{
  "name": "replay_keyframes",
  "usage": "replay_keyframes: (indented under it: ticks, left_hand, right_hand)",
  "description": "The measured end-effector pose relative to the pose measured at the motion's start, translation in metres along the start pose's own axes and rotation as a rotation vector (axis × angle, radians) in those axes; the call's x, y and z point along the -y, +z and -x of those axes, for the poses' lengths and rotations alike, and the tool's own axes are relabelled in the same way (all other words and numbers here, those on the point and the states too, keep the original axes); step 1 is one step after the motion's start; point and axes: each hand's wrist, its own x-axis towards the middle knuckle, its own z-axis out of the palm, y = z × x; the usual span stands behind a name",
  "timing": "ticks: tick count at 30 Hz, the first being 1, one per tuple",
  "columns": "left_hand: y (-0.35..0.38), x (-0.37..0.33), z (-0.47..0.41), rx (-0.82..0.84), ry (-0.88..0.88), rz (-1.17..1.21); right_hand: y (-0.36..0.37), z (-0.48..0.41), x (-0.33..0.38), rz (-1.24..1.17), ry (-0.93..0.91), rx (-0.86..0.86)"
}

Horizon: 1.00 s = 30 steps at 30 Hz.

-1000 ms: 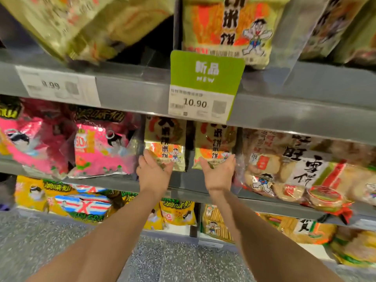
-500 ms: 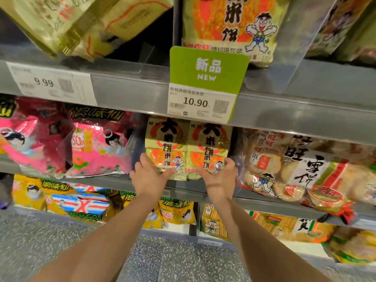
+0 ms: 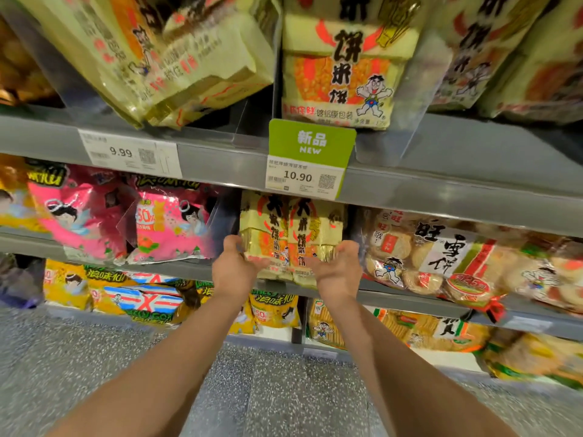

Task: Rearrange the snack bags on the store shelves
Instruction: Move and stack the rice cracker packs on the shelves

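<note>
Two yellow rice-cracker bags stand side by side on the middle shelf [image 3: 410, 298], under the green price tag. My left hand [image 3: 235, 269] grips the lower left edge of the left bag [image 3: 265, 228]. My right hand [image 3: 339, 269] grips the lower right edge of the right bag [image 3: 315, 231]. Both bags are upright and pressed together, their bottoms at the shelf's front lip. My fingers curl round the bags' sides, with the fingertips hidden behind them.
Pink snack bags [image 3: 170, 225] sit left of the yellow pair behind a clear divider; a large rice-cracker bag [image 3: 441, 257] lies to the right. More yellow bags [image 3: 340, 70] fill the upper shelf. Price tags [image 3: 306, 159] hang off its edge. Speckled floor [image 3: 126, 373] lies below.
Both yellow bags have come forward from deep in the shelf to its front lip and closed together. My hands went from reaching open to gripping their outer edges.
</note>
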Motion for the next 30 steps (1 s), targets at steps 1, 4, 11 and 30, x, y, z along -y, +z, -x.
replay_keyframes:
  ticks: [1, 4, 11, 30]
  left_hand:
    - [-0.004, -0.007, 0.007, 0.011, 0.003, 0.01]
    - [-0.018, -0.023, 0.032, 0.018, -0.021, 0.033]
    - [-0.058, -0.022, 0.112, 0.04, -0.029, 0.098]
    - [-0.146, -0.076, 0.363, -0.003, 0.028, 0.331]
  right_hand:
    - [-0.006, 0.006, 0.006, -0.007, -0.007, -0.018]
    - [-0.028, 0.029, 0.017, -0.056, -0.01, -0.039]
    - [-0.088, 0.095, 0.026, -0.031, 0.105, 0.088]
    - [-0.303, 0.268, 0.054, -0.18, 0.029, 0.234]
